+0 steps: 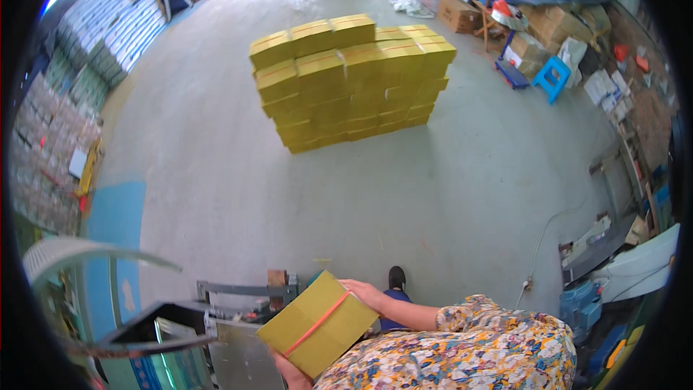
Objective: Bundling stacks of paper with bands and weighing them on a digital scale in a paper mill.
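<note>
A yellow box-shaped package (317,328) with a red strap across its top is held tilted in front of my body. My right hand (363,293) presses on its far right edge, fingers on the side. Around its lower left edge my left hand (290,374) grips it, with most of the fingers hidden beneath. Farther out on the floor stands a stack of similar yellow packages (354,87), several layers high, with a shorter row on top at the left. Orange-red straps show on some of them.
Close on my left is a metal machine (242,347) with a curved grey guard (94,249). A motor (580,307) and a cable stand at the right. Wrapped stacks (54,144) line the left wall. A blue stool (553,78), cartons (460,14) and a trolley (511,74) are at the far right.
</note>
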`<state>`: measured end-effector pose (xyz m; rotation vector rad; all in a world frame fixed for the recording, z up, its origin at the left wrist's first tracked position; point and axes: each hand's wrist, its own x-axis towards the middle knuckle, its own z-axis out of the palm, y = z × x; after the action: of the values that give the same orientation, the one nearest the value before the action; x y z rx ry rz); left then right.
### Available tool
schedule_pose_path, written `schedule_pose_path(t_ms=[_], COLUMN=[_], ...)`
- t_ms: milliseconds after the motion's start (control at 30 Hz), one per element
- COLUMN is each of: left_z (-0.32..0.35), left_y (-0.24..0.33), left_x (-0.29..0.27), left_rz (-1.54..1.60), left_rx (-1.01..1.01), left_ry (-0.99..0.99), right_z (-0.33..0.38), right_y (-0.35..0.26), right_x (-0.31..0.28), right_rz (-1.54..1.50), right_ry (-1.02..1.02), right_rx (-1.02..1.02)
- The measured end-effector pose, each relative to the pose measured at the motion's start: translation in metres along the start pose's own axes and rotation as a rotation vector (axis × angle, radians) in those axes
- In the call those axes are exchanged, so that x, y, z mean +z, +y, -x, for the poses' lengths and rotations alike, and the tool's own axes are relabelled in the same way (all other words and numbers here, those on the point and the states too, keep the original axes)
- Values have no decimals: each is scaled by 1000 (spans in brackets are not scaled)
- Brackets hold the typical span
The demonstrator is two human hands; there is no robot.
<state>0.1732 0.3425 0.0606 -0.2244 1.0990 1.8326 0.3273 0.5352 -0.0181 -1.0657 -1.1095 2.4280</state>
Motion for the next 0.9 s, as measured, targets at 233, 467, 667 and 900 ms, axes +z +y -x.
schedule_pose_path(t_ms=[233,467,667,900], left_z=[-99,-221,-356,-504], left_y=[-63,-85,-114,-146], left_x=[192,323,454,647], left_rz=[-232,-433,-501,-640], left_rx=[10,-36,-142,-162], left_ry=[-191,-208,-333,-554], right_z=[-6,-73,-161,-220], right_y=[-142,-223,-301,-472], right_x=[-154,-252,-353,-459], right_rz=[-115,-405,-552,-640], right_ry=[162,258,341,417], right_rx=[-63,-64,-185,-372])
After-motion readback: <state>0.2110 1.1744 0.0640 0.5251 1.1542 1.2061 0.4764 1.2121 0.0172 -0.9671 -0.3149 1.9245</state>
